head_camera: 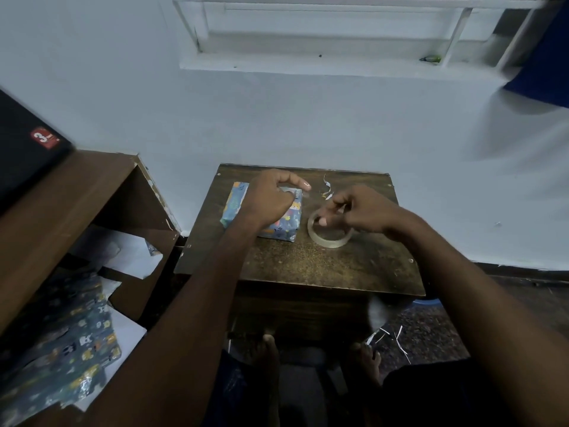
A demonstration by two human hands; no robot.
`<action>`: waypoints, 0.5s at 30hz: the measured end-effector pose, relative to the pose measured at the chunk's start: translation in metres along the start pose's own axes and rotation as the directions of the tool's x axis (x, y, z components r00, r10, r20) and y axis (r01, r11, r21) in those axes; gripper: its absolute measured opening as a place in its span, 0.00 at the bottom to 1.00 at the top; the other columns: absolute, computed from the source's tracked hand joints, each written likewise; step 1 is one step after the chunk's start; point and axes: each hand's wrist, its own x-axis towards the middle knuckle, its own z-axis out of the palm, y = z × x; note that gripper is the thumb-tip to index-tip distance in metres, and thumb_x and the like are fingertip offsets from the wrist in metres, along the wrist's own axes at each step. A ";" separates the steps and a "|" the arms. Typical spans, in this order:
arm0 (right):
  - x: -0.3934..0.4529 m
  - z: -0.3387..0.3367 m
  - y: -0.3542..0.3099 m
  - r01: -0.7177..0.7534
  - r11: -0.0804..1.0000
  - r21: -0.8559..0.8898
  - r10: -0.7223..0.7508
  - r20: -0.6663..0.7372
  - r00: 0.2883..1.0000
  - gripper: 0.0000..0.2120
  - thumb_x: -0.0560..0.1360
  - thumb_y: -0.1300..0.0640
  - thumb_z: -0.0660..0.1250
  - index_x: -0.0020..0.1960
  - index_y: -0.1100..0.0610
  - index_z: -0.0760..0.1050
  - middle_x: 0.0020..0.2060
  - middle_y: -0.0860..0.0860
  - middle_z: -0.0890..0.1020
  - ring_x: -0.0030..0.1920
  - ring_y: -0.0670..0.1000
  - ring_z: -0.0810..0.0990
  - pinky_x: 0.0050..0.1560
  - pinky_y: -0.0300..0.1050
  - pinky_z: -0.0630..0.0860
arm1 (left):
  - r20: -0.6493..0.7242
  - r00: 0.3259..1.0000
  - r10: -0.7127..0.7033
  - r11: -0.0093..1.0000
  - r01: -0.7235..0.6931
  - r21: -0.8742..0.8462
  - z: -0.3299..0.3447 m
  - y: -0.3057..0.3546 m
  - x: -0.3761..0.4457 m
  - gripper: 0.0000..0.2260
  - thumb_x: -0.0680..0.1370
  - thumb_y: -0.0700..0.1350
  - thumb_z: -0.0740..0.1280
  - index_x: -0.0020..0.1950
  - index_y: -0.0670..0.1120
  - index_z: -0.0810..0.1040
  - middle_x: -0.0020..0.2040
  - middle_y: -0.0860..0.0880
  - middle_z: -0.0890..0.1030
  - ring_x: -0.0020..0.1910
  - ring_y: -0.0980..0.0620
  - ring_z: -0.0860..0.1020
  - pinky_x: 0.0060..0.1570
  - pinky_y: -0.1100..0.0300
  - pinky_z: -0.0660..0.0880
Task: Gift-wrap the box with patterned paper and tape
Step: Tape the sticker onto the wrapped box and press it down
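A small box wrapped in blue patterned paper [261, 215] lies on the back left part of the brown desk [308, 266]. The left hand [271, 197] rests on top of it, fingers curled, thumb sticking out. Just beside the box sits a clear tape roll [330, 231]. The right hand [354, 212] is over the roll, fingers bent down onto its rim. More patterned paper [61, 352] lies on the left shelf.

The box [261, 211] wears glossy patterned paper. The tape roll [330, 231] is clear, shiny plastic. The desk [308, 266] is dark, worn, speckled wood.
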 end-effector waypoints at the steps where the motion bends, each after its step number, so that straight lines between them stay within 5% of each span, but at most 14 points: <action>1: 0.000 0.003 -0.005 -0.016 0.991 0.135 0.022 -0.039 0.999 0.04 0.76 0.55 0.77 0.50 0.54 0.87 0.37 0.44 0.86 0.32 0.38 0.79 0.30 0.29 0.69 | -0.005 1.000 0.001 1.000 -0.001 -0.001 0.000 0.000 -0.001 0.22 0.72 0.26 0.61 0.49 0.47 0.88 0.54 0.54 0.87 0.24 0.63 0.71 0.30 0.69 0.67; 5: 0.004 0.021 -0.016 -0.091 0.912 0.400 0.128 -0.066 0.990 0.10 0.78 0.52 0.75 0.52 0.58 0.87 0.40 0.56 0.87 0.35 0.47 0.79 0.30 0.39 0.69 | -0.006 1.000 -0.014 1.000 0.014 -0.001 -0.002 0.000 -0.007 0.21 0.73 0.27 0.61 0.51 0.45 0.88 0.35 0.62 0.82 0.19 0.58 0.64 0.23 0.68 0.62; 9: 0.008 0.033 -0.019 -0.112 0.862 0.495 0.196 -0.121 0.973 0.07 0.78 0.55 0.75 0.49 0.59 0.88 0.49 0.65 0.86 0.35 0.48 0.78 0.30 0.38 0.69 | 0.024 1.000 -0.020 0.999 0.019 0.027 -0.001 -0.002 -0.008 0.20 0.74 0.27 0.62 0.52 0.46 0.87 0.26 0.62 0.78 0.19 0.58 0.62 0.23 0.65 0.61; 12: 0.008 0.037 -0.023 -0.112 0.858 0.502 0.216 -0.154 0.964 0.06 0.78 0.57 0.75 0.46 0.60 0.87 0.46 0.63 0.87 0.35 0.50 0.77 0.29 0.37 0.69 | 0.023 1.000 0.014 0.996 -0.016 0.084 -0.003 -0.005 -0.007 0.21 0.72 0.30 0.62 0.49 0.51 0.88 0.38 0.61 0.84 0.26 0.55 0.73 0.28 0.58 0.72; 15: 0.007 0.037 -0.026 -0.089 0.881 0.465 0.202 -0.200 0.959 0.06 0.76 0.60 0.74 0.44 0.62 0.87 0.38 0.54 0.87 0.32 0.47 0.77 0.29 0.37 0.70 | 0.020 1.000 -0.002 0.978 -0.002 0.208 -0.004 -0.012 -0.004 0.23 0.73 0.34 0.64 0.55 0.59 0.86 0.62 0.58 0.83 0.50 0.43 0.82 0.53 0.43 0.82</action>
